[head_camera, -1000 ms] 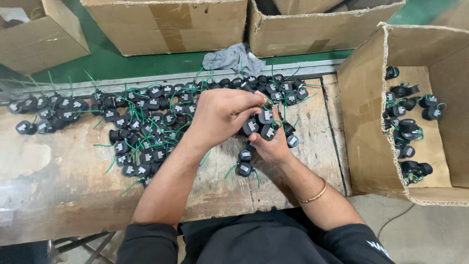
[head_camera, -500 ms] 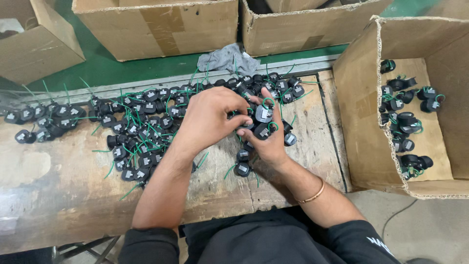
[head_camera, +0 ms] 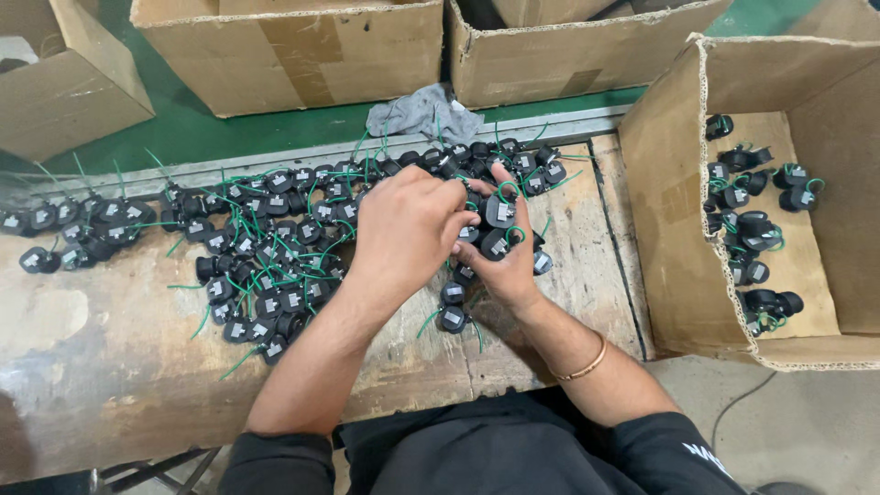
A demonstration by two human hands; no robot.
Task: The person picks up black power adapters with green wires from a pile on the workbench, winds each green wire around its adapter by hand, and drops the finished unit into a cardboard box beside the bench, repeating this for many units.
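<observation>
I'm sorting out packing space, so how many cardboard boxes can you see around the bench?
4. One box at far left, one behind the bench's middle, one right of it, and an open one at right holding black parts. More may lie outside the frame.

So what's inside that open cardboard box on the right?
The cardboard box holds about a dozen small black parts with green wires, loose on its floor. Its near wall hides the closest strip of floor.

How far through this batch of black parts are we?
Done: about a dozen wound parts lie in the cardboard box. In hand: the right hand holds several black parts; the left hand works on them. Left: a large pile on the bench.
</observation>
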